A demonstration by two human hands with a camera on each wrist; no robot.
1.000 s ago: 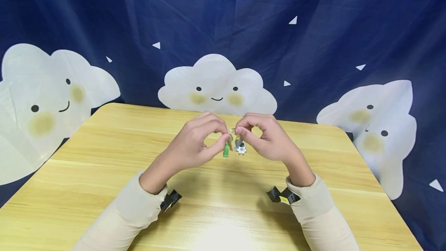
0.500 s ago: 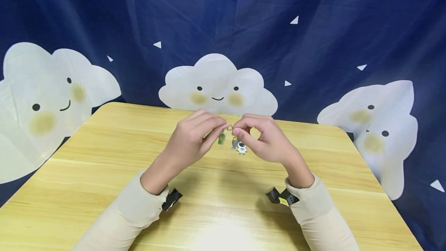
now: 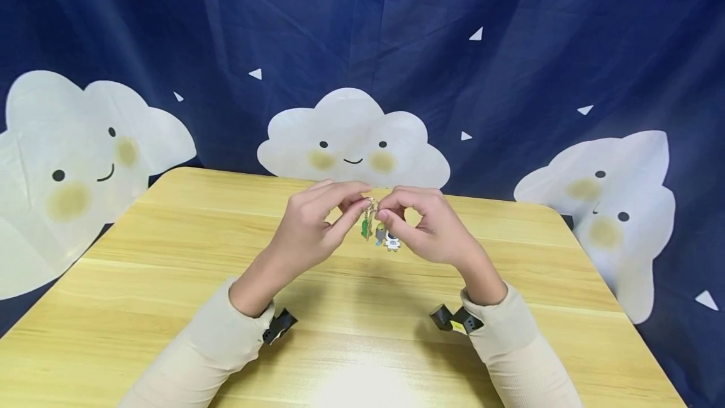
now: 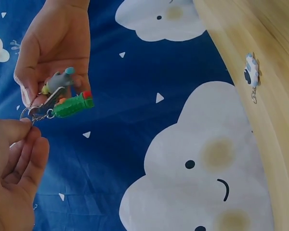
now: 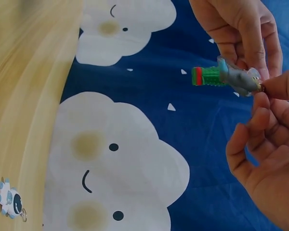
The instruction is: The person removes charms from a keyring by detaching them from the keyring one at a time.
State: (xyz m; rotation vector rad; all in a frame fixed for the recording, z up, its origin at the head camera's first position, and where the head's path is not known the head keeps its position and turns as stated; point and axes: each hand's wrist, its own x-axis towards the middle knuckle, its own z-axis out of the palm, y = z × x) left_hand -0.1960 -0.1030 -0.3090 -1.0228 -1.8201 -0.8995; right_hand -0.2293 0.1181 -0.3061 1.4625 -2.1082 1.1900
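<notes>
Raised above the table, my left hand [image 3: 314, 225] and right hand [image 3: 430, 225] meet, and both pinch a metal key ring [image 4: 25, 113] between thumb and fingertips. From the ring hangs a green bottle-shaped charm [image 4: 73, 106] with a red band, on a short chain. Beside it dangles a grey figure charm [image 5: 238, 79] with a light blue end and some yellow near the ring. A narrow metal piece [image 4: 50, 100], a key or a clasp, hangs there too. The ring's opening is partly hidden by fingertips. A small white astronaut charm [image 3: 393, 241] lies apart on the table.
The light wooden table [image 3: 362, 307] stretches under both forearms. Behind its far edge hangs a dark blue curtain [image 3: 317, 30] with white clouds and triangles. Black wrist cameras [image 3: 280, 326] sit on both sleeves.
The left hand first rose slightly with the green charm and drew its fingers together, then shifted its fingertips on the ring. The right hand stays nearly still; the astronaut charm has not moved.
</notes>
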